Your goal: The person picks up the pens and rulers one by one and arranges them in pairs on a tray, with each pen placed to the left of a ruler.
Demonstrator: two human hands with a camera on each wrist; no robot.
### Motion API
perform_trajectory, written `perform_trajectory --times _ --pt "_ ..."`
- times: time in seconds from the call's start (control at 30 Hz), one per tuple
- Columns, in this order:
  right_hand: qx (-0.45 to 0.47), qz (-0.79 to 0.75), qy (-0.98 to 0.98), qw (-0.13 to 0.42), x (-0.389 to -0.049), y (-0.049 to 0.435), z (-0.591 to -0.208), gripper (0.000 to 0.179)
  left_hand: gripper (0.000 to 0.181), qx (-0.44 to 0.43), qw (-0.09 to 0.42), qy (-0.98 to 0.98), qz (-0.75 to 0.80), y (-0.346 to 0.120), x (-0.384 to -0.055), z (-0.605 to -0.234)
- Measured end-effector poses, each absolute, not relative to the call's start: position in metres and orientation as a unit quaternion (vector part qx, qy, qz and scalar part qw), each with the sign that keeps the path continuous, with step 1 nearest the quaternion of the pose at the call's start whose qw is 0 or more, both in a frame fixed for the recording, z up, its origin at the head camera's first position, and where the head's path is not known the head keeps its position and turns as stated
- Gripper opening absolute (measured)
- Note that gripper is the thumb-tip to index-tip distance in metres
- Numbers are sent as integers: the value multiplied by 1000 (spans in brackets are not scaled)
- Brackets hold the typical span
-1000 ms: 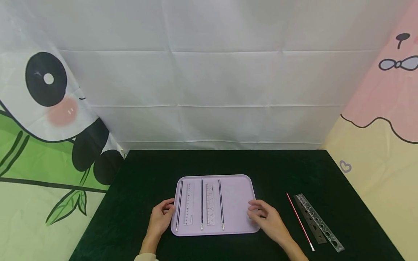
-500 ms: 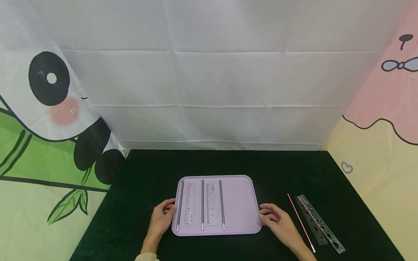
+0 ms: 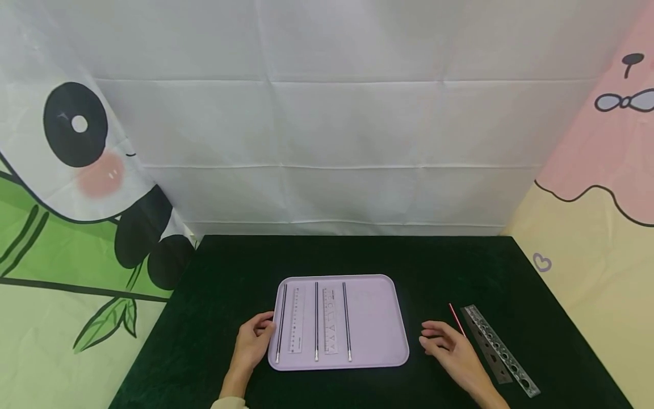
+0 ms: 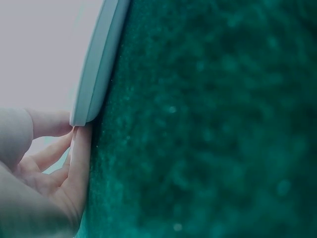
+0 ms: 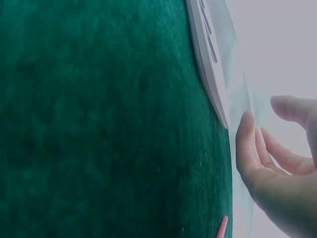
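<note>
1. So, step-wise, this looks like the middle of laying out a row on the lilac tray (image 3: 378,324), which sits flat on the desk (image 3: 230,267). Left to right: three dark pencils (image 3: 316,321) alternate with two clear rulers (image 3: 296,321), and the right part is bare.
2. Left hand (image 3: 252,343) has thumb and fingers on the tray's left rim, a light pinch by the look of it, probably just steadying it.
3. Right hand (image 3: 452,355) holds nothing: fingers loosely bent, thumb apart, over the desk between the tray and the red pencil (image 3: 457,319), covering that pencil's lower end.
4. Leftovers to the right: that pencil, plus a dark grey strip (image 3: 491,355) partly under a silver stencil ruler (image 3: 503,352).
5. If the alternation carries on, I'd say a ruler's due next. That'd call for reaching past the pencil and separating the overlapped pair.
</note>
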State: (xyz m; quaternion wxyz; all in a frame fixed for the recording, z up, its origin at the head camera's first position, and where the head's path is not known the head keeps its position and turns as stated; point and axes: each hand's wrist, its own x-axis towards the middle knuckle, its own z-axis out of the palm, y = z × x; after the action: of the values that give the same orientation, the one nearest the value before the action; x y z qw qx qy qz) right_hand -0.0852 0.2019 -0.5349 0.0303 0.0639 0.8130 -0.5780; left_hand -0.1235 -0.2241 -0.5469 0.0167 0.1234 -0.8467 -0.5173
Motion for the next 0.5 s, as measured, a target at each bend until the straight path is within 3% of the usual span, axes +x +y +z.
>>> perform_trajectory --times 0.5 --pt "84 -555 827 33 -83 229 -535 40 33 127 10 -846 -517 -224 -123 -547"
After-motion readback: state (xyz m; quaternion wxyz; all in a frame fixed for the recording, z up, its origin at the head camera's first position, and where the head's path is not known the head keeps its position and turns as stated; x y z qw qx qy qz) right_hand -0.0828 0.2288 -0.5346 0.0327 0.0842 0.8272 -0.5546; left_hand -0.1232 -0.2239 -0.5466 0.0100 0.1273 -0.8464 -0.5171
